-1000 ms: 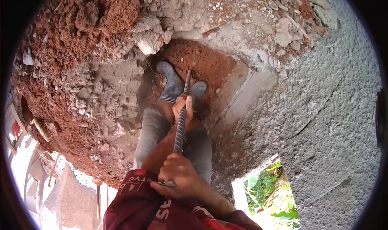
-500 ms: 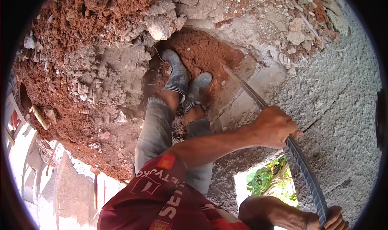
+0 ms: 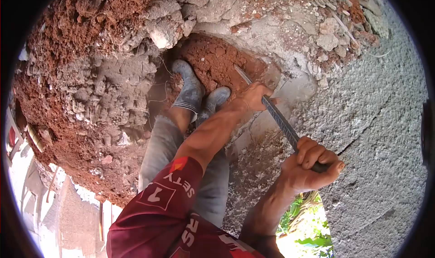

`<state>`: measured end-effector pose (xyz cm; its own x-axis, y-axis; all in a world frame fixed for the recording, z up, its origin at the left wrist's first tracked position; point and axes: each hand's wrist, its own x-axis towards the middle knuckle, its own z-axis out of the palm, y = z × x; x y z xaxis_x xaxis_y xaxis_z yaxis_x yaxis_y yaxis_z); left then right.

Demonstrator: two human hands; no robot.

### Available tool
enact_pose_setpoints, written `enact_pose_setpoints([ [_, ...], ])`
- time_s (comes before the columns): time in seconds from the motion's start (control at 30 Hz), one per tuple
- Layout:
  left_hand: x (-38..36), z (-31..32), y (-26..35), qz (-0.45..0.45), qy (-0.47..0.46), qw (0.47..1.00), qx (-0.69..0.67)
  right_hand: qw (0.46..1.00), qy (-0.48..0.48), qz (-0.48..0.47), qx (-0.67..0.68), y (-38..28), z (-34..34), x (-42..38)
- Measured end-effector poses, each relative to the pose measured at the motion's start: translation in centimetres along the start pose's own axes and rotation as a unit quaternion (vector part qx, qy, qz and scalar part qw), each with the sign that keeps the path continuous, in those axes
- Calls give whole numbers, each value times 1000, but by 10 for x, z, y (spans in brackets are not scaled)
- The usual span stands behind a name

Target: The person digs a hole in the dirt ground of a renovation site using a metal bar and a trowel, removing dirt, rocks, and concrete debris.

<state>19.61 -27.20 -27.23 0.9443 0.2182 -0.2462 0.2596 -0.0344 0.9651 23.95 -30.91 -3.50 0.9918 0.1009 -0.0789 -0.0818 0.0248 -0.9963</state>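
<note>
A dark ribbed steel bar (image 3: 282,122) slants across the view, its narrow tip over the loose red soil (image 3: 217,58) in the hollow. My left hand (image 3: 253,96) is wrapped around it near the tip, back of the hand facing up. Farther back, my right hand (image 3: 312,163) grips the bar's rear end with curled fingers and its thumb stretched out to the right. Just left of the tip stand my grey rubber boots (image 3: 189,86), down in the hollow.
Broken earth and grey rubble (image 3: 113,77) rise to the left of the hollow. A rough grey concrete wall (image 3: 371,135) fills the right side. Stones (image 3: 327,41) lie at the upper right. Bright green leaves (image 3: 317,240) show through an opening at the bottom.
Both hands have moved up and left with the bar, toward the hollow. The bar's rear end has come from the bottom right to mid-view, and the bar looks shorter.
</note>
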Motion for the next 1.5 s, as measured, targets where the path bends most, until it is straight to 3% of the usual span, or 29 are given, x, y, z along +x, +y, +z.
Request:
enact_pose_setpoints([
  [0.03, -2, -2, 1, 46, 29, 998, 15, 1000, 0, 4, 2, -1, -1, -1],
  [0.17, -5, 4, 23, 36, 31, 999, -5, 999, -40, 4, 22, -37, -11, 11],
  [0.23, -5, 12, 67, 96, 128, 986, -45, 995, -97, 25, 9, -92, -16, 41],
  [0.33, -7, 22, 148, 96, 143, 984, -45, 992, -75, 3, 104, -181, -21, 67],
  [0.37, -8, 24, 168, 115, 161, 980, -29, 979, -184, -65, 59, -198, -22, 68],
  [0.4, -5, 23, 176, 106, 152, 982, -28, 970, -223, -78, 55, -206, -19, 66],
  [0.47, 2, 21, 181, 145, 148, 978, -20, 975, -201, -75, 58, -187, -18, 67],
  [0.53, 29, 28, 111, 173, 218, 951, -139, 993, -110, -42, 30, -112, -24, 71],
  [0.6, 33, 19, -9, -93, -8, 995, -41, 988, -137, 18, 64, 19, -27, 70],
  [0.63, 30, 18, -14, -61, 1, 998, -5, 1000, -21, 17, -11, 14, -2, 60],
  [0.67, 37, 11, -14, -24, 13, 999, 41, 996, -70, 48, 4, 13, -4, 68],
  [0.7, 26, 24, -19, -28, -4, 999, 34, 997, -55, 52, -6, 8, -4, 64],
  [0.77, 33, 33, -28, -20, 134, 989, 54, 995, -44, 86, 4, 9, 15, 79],
  [0.8, 46, 16, -12, 1, 151, 987, 53, 996, -12, 85, 16, 8, 23, 70],
  [0.87, 23, -4, 12, -94, 4, 995, -12, 997, -64, 46, 13, -6, 22, 60],
  [0.9, 19, -7, 21, -103, 3, 995, -12, 995, -96, 24, 6, -11, 24, 52],
  [0.97, 8, 1, 47, -98, 43, 994, -26, 992, -123, 41, -2, -48, 20, 67],
  [1.0, 4, 12, 56, -25, 91, 995, -19, 989, -136, 57, 11, -67, 18, 79],
  [1.1, -9, 12, 121, 25, 160, 986, -40, 986, -160, 44, 13, -139, -4, 90],
  [1.13, -14, 13, 143, 44, 176, 983, -12, 971, -232, 23, 50, -166, -17, 91],
  [1.17, -16, 12, 167, 73, 202, 976, -20, 989, -121, 18, 81, -200, -15, 84],
  [1.2, -15, 9, 189, 102, 228, 968, -29, 992, 35, -115, -32, -222, -15, 81],
  [1.27, -8, -4, 218, 139, 237, 961, -12, 968, -235, -35, 84, -243, 0, 80],
  [1.3, -3, -4, 212, 138, 233, 963, -9, 958, -269, -40, 87, -236, 4, 78],
  [1.37, 19, -12, 183, 161, 258, 952, -40, 976, -198, -51, 78, -175, 1, 81],
  [1.43, 48, -22, 75, 153, 212, 961, -88, 990, -133, -29, 47, -74, 11, 97],
  [1.47, 49, -25, 7, -12, 154, 987, -43, 988, -139, -15, 60, -11, 25, 93],
  [1.5, 52, -31, -25, 44, 127, 982, 134, 985, -156, -1, 68, 14, 33, 84],
])
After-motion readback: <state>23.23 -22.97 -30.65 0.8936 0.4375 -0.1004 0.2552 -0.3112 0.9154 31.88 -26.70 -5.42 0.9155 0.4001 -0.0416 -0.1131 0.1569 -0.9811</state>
